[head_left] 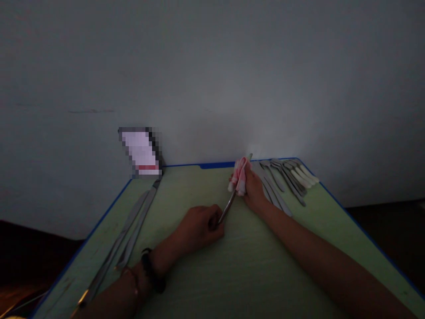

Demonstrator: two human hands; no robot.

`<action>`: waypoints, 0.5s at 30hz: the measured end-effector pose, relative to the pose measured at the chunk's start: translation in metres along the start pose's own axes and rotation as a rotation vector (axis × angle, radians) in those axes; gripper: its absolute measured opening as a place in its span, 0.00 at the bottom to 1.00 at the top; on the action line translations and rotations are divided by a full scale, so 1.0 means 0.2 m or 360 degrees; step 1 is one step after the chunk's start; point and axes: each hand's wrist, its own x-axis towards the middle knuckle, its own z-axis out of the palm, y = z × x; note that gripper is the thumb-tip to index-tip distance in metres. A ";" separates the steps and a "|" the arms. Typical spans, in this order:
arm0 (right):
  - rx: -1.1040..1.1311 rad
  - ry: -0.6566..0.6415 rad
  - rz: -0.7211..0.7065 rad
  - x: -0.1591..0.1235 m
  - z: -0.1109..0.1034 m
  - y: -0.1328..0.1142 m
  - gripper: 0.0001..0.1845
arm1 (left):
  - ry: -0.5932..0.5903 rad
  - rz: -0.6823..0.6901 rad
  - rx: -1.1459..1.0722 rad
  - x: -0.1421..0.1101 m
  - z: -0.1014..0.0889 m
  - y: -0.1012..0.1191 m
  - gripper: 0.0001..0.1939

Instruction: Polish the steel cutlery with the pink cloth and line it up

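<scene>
My left hand [203, 225] is closed around the handle end of a metal table knife [227, 207], above the middle of the table. The knife slants up and away to the right. A pink and white cloth [239, 176] is wrapped around its upper part, and my right hand [254, 188] grips the cloth there. The narrow tip pokes out above the cloth; most of the blade is hidden in it. Just right of my right hand lie several knives [278, 197] and spoons [274, 173].
Several white-handled pieces of cutlery [300, 175] lie at the far right of the green, blue-edged table [265, 274]. Long knives [134, 232] lie along the left side. A pixelated phone-like screen [141, 150] leans on the grey wall [212, 79] behind.
</scene>
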 end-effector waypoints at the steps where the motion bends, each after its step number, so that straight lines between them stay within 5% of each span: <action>1: -0.0003 0.0013 0.0003 0.00 0.00 0.00 0.31 | -0.0009 0.0013 0.0068 0.00 0.00 0.01 0.03; 8: 0.0039 0.0058 -0.0017 -0.01 0.01 -0.03 0.30 | 0.0123 0.0130 0.0433 0.01 0.01 0.03 0.07; 15: 0.0037 0.0010 -0.0104 -0.01 0.01 -0.03 0.29 | 0.0023 0.0134 -0.0034 -0.01 -0.01 -0.01 0.12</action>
